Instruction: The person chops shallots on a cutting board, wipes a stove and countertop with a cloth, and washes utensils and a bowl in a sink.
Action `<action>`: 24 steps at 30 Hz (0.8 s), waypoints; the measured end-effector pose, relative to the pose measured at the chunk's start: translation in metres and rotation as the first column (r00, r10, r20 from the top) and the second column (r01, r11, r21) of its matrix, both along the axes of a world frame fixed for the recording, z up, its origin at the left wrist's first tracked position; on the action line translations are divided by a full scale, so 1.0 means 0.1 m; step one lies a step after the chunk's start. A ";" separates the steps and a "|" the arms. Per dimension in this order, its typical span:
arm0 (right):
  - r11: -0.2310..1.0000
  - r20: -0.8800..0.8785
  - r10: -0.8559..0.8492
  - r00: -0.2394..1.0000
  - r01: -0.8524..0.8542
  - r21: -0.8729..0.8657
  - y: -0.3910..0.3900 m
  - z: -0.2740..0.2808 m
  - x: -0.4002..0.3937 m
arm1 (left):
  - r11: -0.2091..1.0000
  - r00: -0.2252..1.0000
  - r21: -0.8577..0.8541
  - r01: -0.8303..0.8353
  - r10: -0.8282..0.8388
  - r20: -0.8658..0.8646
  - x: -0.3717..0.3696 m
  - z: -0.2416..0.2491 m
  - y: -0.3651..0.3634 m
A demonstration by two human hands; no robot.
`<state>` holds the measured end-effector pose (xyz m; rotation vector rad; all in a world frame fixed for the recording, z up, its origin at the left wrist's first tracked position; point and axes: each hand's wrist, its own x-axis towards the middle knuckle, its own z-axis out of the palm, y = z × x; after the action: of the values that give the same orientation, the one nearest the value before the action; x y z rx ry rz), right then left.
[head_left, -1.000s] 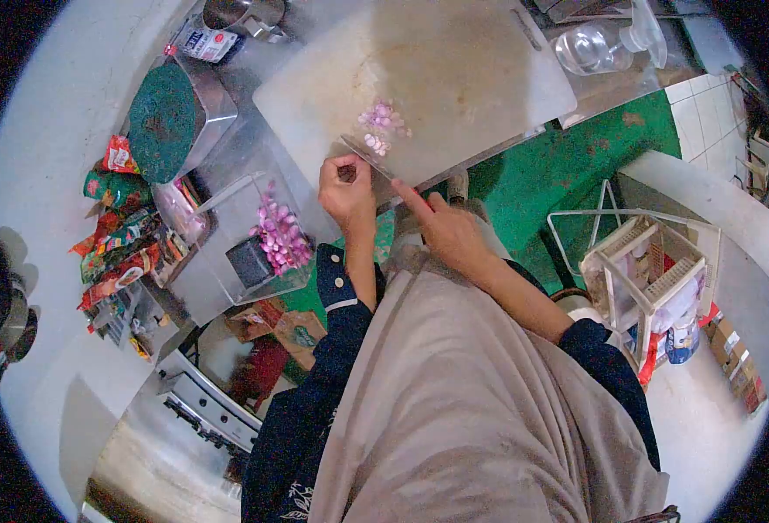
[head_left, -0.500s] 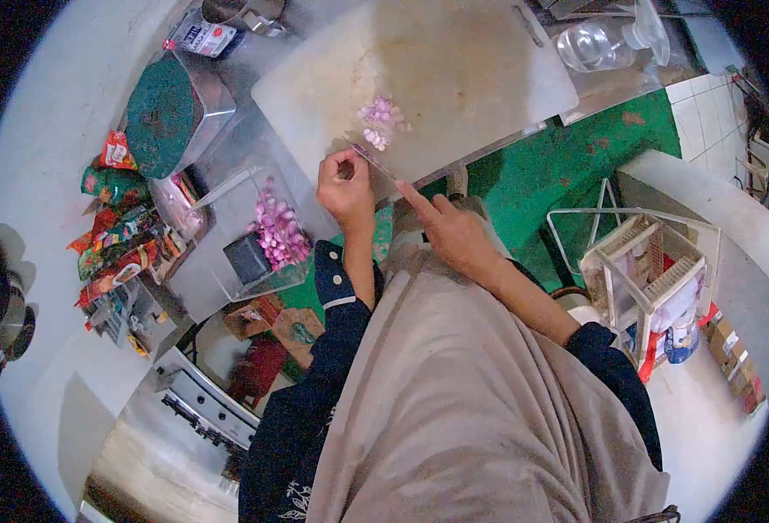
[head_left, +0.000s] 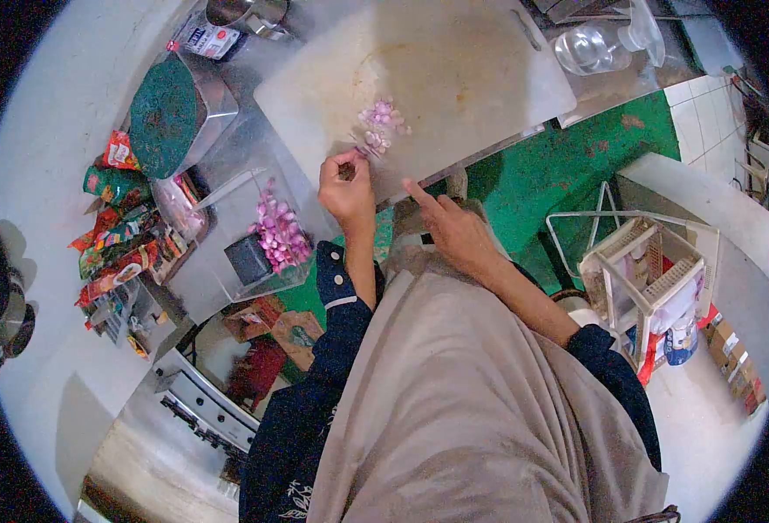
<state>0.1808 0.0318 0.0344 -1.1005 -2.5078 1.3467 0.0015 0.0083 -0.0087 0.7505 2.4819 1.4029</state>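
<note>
At the near edge of the white cutting board (head_left: 315, 96), my left hand (head_left: 347, 193) is closed, its thumb and fingertips pinching a shallot that they mostly cover. My right hand (head_left: 459, 231) is wrapped round a knife (head_left: 391, 172), index finger stretched along its back. The thin blade points toward the left fingertips and is hard to make out. Just beyond the fingertips lies a small heap of sliced pink shallots (head_left: 383, 115) on the board.
A clear plastic container (head_left: 302, 281) at left holds peeled shallots (head_left: 278, 228) and a dark box (head_left: 248, 259). Seasoning packets (head_left: 123, 235) and a green-topped metal container (head_left: 165, 113) stand farther left. A clear spray bottle (head_left: 589, 50) is at upper right.
The knife blade has shifted slightly toward me and looks fainter. More slices lie by my left fingertips. My right hand has moved a little to the right.
</note>
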 end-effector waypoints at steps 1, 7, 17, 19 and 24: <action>1.000 0.038 0.023 0.999 -0.023 -0.009 0.01 0.02 -0.01 | 1.000 1.000 -0.012 -0.002 0.002 0.005 0.01 0.01 0.00; 0.997 0.072 0.080 0.994 -0.081 0.014 0.03 0.08 -0.04 | 0.998 0.998 -0.057 0.010 -0.014 -0.068 0.01 0.05 -0.01; 0.989 0.113 0.062 0.992 -0.076 0.126 0.06 -0.10 -0.24 | 1.000 0.999 -0.023 0.004 -0.003 0.036 0.02 0.05 -0.01; 0.994 0.106 0.061 0.993 -0.070 0.083 0.06 -0.06 -0.19 | 1.000 1.000 -0.013 0.009 -0.009 0.020 0.00 0.00 -0.02; 0.999 0.000 0.037 0.999 -0.037 -0.018 0.04 -0.01 0.01 | 1.000 1.000 0.014 0.005 -0.005 0.012 0.01 0.03 -0.01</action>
<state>0.1814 0.0358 0.0335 -1.0624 -2.5338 1.3810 0.0029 0.0077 -0.0056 0.7481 2.4621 1.4207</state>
